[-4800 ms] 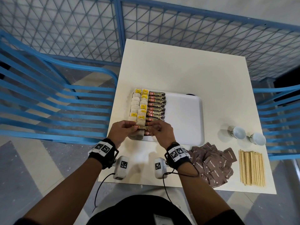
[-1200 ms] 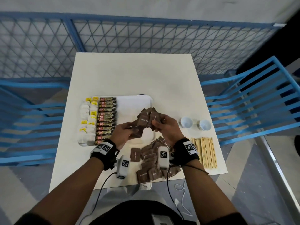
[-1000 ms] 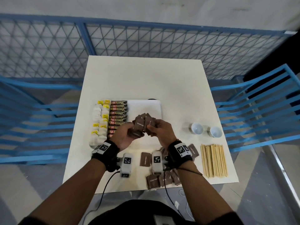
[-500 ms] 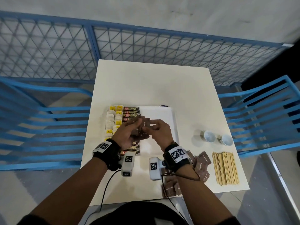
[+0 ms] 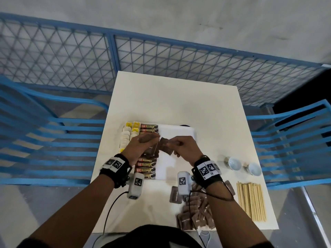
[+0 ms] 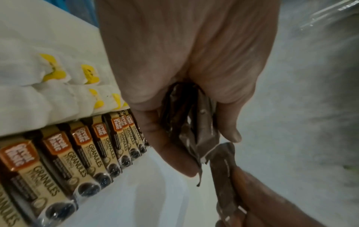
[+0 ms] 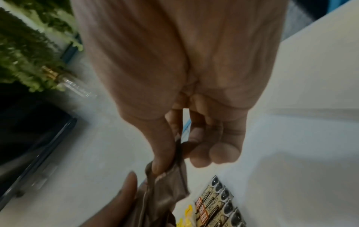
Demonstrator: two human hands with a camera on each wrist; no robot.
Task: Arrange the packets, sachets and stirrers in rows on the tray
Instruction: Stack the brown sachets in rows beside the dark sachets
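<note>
A white tray (image 5: pixel 179 131) lies on the table, with white and yellow tea bags (image 5: pixel 128 136) in rows at its left and a row of coffee granule sticks (image 5: pixel 148 126) beside them. Over the tray, my left hand (image 5: pixel 143 147) grips a bunch of brown sachets (image 6: pixel 191 122). My right hand (image 5: pixel 180 146) pinches one brown sachet (image 5: pixel 165 146) between thumb and forefinger, right beside the bunch. More brown sachets (image 5: pixel 194 212) lie heaped near the table's front edge. Wooden stirrers (image 5: pixel 250 201) lie in a flat bundle at the front right.
Two small white cups (image 5: pixel 234 163) stand right of the tray, behind the stirrers. Blue slatted chairs (image 5: pixel 44 136) flank the table on both sides, and a blue mesh fence (image 5: pixel 161 59) runs behind it. The tray's right half is bare.
Both hands carried the brown sachets from the heap at the front right to above the tray. The right hand now draws one sachet away from the left hand's bunch.
</note>
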